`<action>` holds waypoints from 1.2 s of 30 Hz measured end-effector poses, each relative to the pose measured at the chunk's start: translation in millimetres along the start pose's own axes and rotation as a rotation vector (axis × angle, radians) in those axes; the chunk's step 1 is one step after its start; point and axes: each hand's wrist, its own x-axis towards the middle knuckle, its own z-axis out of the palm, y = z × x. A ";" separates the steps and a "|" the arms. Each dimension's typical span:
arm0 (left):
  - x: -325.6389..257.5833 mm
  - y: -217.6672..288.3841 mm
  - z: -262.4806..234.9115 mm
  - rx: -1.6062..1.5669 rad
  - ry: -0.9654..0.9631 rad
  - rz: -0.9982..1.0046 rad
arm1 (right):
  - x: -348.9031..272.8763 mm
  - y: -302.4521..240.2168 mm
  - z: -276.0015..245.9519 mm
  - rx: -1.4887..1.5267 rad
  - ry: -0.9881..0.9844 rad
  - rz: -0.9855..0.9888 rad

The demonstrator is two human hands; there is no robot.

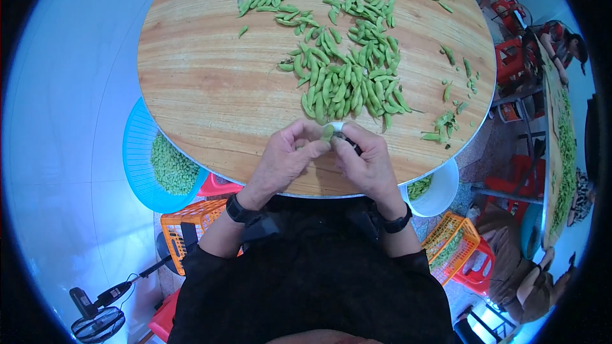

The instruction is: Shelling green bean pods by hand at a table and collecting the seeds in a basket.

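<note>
A single green pod (327,132) sits pinched between the fingertips of both hands, just over the near edge of the round wooden table (210,83). The left hand (288,156) comes in from the lower left with its wrist bent and knuckles up, thumb and forefinger closed on the left end of the pod. The right hand (364,160) mirrors it from the lower right, its fingers curled and closed on the pod's other end, with something small and dark tucked against the fingers that cannot be made out. Both wrists wear dark bands, and the forearms angle inward toward each other. Just beyond the hands lies a heap of pods (347,79), with more scattered across the far side. Below the table's left edge is a blue basket (137,159) of shelled beans; a white bowl (440,192) sits under the right edge.
</note>
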 end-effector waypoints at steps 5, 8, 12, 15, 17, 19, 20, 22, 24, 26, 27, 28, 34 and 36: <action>8.9 -9.7 -3.7 0.383 0.061 0.356 | 0.7 1.0 3.5 -0.545 0.083 -0.429; 1.9 1.5 1.7 0.542 0.068 0.448 | -1.0 0.6 2.9 -0.571 0.079 -0.421; 3.6 -5.3 -2.5 0.803 0.088 0.659 | 2.0 5.2 2.9 -0.640 0.099 -0.435; 5.5 -2.0 -13.1 0.788 -0.038 0.492 | 5.5 7.8 2.7 -0.587 0.122 -0.440; 6.1 0.3 -15.5 0.394 -0.102 0.211 | 5.6 10.8 6.8 -0.613 0.157 -0.438; 5.7 0.1 -13.6 -0.002 -0.155 -0.067 | 5.4 13.8 17.8 -0.636 0.188 -0.437; 7.4 -3.0 -7.4 -0.172 -0.126 -0.035 | 5.9 15.7 28.0 -0.701 0.285 -0.512; 11.9 -10.6 1.1 -0.363 -0.052 0.042 | 3.8 24.6 42.3 -0.827 0.378 -0.572; 11.7 -7.1 11.0 -0.405 0.019 0.050 | 3.8 30.5 46.4 -0.952 0.393 -0.602; 12.8 -9.5 16.5 -0.446 0.091 0.062 | 5.1 34.4 47.5 -1.077 0.405 -0.635; 14.4 -15.6 17.3 -0.409 0.127 0.134 | 6.5 35.8 47.2 -1.090 0.406 -0.656; 14.6 -19.6 17.1 -0.370 0.162 0.207 | 7.8 37.0 46.8 -1.102 0.408 -0.678; 12.0 -14.6 27.5 -0.545 0.132 0.148 | 13.3 39.3 39.0 -1.018 0.448 -0.745; 11.9 -9.6 32.5 -0.576 0.152 0.137 | 12.1 32.0 39.5 -0.875 0.472 -0.734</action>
